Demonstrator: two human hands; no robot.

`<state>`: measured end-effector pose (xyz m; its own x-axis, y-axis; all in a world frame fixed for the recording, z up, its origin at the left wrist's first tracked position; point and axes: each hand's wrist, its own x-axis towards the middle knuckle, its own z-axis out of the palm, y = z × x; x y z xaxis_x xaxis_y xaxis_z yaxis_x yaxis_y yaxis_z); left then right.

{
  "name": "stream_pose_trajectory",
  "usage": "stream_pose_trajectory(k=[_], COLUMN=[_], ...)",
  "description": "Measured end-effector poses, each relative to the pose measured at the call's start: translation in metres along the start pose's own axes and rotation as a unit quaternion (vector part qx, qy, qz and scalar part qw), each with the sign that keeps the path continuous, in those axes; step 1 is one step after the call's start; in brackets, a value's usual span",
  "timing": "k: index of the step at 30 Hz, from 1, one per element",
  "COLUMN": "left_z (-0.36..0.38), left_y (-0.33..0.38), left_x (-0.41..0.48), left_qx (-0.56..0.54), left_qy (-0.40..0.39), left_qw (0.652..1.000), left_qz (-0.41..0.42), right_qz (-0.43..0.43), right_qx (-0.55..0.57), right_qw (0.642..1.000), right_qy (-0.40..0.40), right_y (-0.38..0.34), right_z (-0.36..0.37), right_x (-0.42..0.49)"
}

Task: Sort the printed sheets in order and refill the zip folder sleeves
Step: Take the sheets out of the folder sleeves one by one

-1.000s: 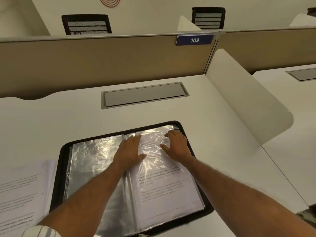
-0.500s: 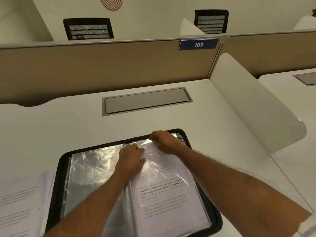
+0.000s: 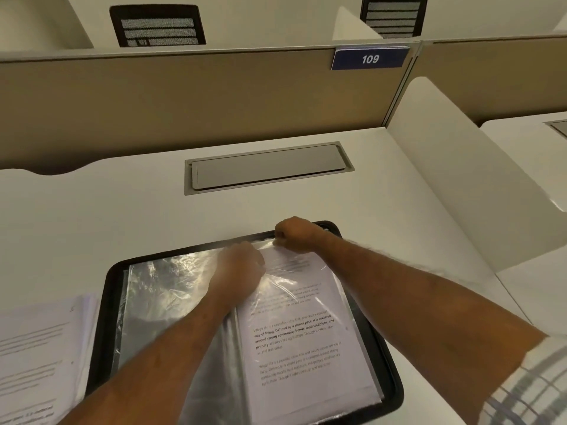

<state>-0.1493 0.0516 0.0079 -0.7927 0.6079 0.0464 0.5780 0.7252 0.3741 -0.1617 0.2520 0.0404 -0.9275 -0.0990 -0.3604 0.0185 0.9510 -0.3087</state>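
The right hand (image 3: 296, 235) is curled into a fist at the far edge of the right-hand page, its fingertips pinching the top edge of a clear sleeve (image 3: 291, 271). The left hand (image 3: 238, 271) lies just beside it on the plastic near the spine. It is blurred, so I cannot tell whether its fingers are flat or gripping. Both forearms reach in from the near edge, and the left one crosses over the fold of the folder and hides part of it.

One printed sheet (image 3: 302, 342) sits in that sleeve, with paragraphs of black text readable through the wrinkled plastic. The left half holds glossy, crinkled clear sleeves (image 3: 159, 302). All of this lies in one black zip folder (image 3: 103, 317), open flat on the white tabletop (image 3: 92, 216) close to the person.

One loose stack of printed sheets (image 3: 33, 348) lies just left of the folder, touching or nearly touching its rim. A checked shirt sleeve (image 3: 527, 384) shows at the lower right.

Beyond the folder one grey cable hatch (image 3: 267, 167) is set into the tabletop. Behind it stands a tan partition (image 3: 184, 99) bearing one blue number plate (image 3: 369, 59) that reads 109. A white side divider (image 3: 460, 185) closes off the right side, with a neighbouring desk (image 3: 527, 142) past it. Two black mesh chairs show over the partition, one at the left (image 3: 156, 26) and one at the right (image 3: 392, 16).
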Motion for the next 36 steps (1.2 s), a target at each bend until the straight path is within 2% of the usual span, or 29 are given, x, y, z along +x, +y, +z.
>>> stream_pose_trajectory(k=[8,12,14,18,21,27,31,36], left_z=[0.001,-0.002,-0.008,-0.018,-0.022,-0.025,-0.025,-0.025], left_y=[-0.004,-0.013,-0.018,-0.033,-0.044,-0.053,-0.061,-0.063], left_x=[0.001,0.007,0.012,0.027,0.037,0.056,0.066,0.075], left_qx=[-0.016,-0.054,-0.093,-0.155,-0.235,-0.31,-0.37,-0.444], left_qy=[0.01,0.038,0.063,0.045,0.016,0.036,0.037,0.012], left_qw=[1.0,0.998,0.993,0.977,0.95,0.916,0.872,0.843], left_qz=[0.021,0.014,-0.024,-0.138,-0.203,-0.251,-0.317,-0.302], right_qz=[0.02,0.023,0.026,0.025,0.025,0.013,0.02,0.016], right_qx=[-0.031,0.003,0.016,0.06,0.086,0.103,0.112,0.101], right_qw=[0.995,0.996,0.996,0.997,0.996,0.991,0.983,0.974], right_qy=[-0.093,-0.089,-0.081,-0.03,0.021,0.09,0.141,0.203], right_y=[0.0,0.004,0.005,0.009,0.013,0.017,0.021,0.026], right_z=[-0.014,-0.018,-0.02,-0.025,-0.027,-0.034,-0.038,-0.042], right_x=[0.009,0.014,0.017,0.024,0.032,0.045,0.054,0.06])
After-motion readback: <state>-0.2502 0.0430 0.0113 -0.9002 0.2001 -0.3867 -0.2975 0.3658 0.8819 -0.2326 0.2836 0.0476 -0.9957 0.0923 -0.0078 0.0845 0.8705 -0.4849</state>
